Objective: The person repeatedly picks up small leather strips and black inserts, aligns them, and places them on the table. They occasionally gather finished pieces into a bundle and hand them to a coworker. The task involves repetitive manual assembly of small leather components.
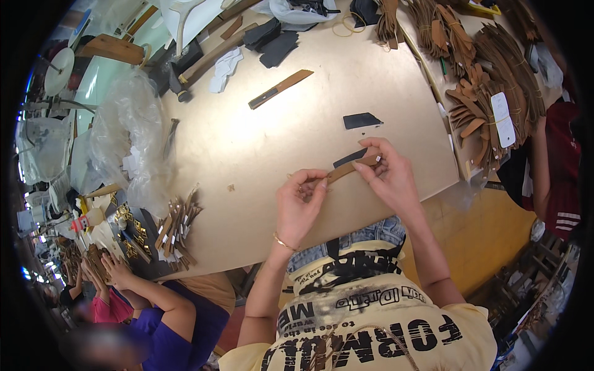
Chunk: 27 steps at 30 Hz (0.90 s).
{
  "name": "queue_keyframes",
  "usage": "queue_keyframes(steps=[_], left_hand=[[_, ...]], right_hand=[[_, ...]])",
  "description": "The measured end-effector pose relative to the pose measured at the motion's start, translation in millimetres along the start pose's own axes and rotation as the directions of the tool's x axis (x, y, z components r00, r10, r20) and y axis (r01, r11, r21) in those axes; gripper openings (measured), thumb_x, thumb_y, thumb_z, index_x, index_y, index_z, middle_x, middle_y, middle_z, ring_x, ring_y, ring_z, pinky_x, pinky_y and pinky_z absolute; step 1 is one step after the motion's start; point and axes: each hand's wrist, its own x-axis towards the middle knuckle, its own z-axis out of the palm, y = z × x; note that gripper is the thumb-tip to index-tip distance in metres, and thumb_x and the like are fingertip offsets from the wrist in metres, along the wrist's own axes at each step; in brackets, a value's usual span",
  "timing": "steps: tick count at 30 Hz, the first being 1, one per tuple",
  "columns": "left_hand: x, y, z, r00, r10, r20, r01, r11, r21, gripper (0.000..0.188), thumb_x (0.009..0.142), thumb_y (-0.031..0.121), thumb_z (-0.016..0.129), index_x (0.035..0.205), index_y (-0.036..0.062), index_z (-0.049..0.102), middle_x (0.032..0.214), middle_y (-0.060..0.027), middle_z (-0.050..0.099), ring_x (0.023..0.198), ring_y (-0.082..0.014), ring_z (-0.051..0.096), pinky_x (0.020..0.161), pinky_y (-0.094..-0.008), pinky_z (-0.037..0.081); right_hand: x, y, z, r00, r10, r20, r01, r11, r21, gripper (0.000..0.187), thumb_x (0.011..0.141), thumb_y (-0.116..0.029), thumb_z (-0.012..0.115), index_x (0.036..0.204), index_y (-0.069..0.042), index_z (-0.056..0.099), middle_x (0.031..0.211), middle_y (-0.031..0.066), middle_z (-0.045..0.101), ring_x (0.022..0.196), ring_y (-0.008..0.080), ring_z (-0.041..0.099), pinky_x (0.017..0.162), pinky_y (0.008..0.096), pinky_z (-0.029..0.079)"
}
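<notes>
A narrow brown leather strip (344, 174) is stretched between my two hands, just above the table near its front edge. My left hand (301, 205) pinches the strip's left end between thumb and fingers. Closed on the other end is my right hand (393, 179), where a small white piece shows at the tip. Right behind the strip, a dark piece (350, 158) appears; whether it touches the strip I cannot tell. Farther off lies a black slanted piece (361, 120). A brown strip with a dark section (280, 90) rests toward the table's middle.
A hammer (177, 80), white paper (225, 69) and black pieces (272, 44) lie at the far left. Bundled brown strips (489, 105) crowd the right side. Plastic bags (127, 136) and more strips (177, 229) are at left, near a co-worker in purple (176, 318).
</notes>
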Motion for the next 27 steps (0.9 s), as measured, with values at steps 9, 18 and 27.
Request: queue_keyframes(steps=[9, 18, 27], left_hand=[[2, 3, 0, 0.997, 0.068, -0.021, -0.066, 0.995, 0.079, 0.015, 0.093, -0.005, 0.059, 0.104, -0.0051, 0.069, 0.101, -0.0078, 0.064, 0.083, -0.0113, 0.064, 0.076, -0.0226, 0.054], [2, 11, 3, 0.998, 0.054, -0.032, -0.049, 0.987, 0.151, 0.021, 0.091, -0.008, 0.058, 0.105, -0.0025, 0.073, 0.099, -0.0078, 0.061, 0.079, -0.0104, 0.061, 0.071, -0.0215, 0.053], [1, 17, 8, 0.993, 0.101, -0.061, -0.080, 0.957, 0.278, 0.023, 0.090, -0.007, 0.059, 0.105, 0.0002, 0.074, 0.092, -0.0069, 0.061, 0.075, -0.0093, 0.058, 0.065, -0.0216, 0.048]], right_hand=[[5, 2, 6, 0.999, 0.033, -0.025, -0.033, 0.999, 0.016, 0.037, 0.086, -0.001, 0.071, 0.119, -0.003, 0.055, 0.080, -0.0006, 0.061, 0.064, 0.0011, 0.053, 0.056, 0.0179, 0.044], [8, 5, 7, 0.999, 0.021, -0.042, -0.020, 1.000, 0.019, 0.036, 0.085, -0.001, 0.070, 0.116, -0.003, 0.051, 0.073, 0.0076, 0.065, 0.058, 0.0118, 0.059, 0.055, 0.0264, 0.048], [8, 3, 7, 0.998, 0.043, -0.039, -0.042, 0.999, 0.014, 0.037, 0.085, 0.000, 0.069, 0.115, -0.003, 0.048, 0.072, 0.0091, 0.065, 0.057, 0.0140, 0.061, 0.054, 0.0280, 0.048]])
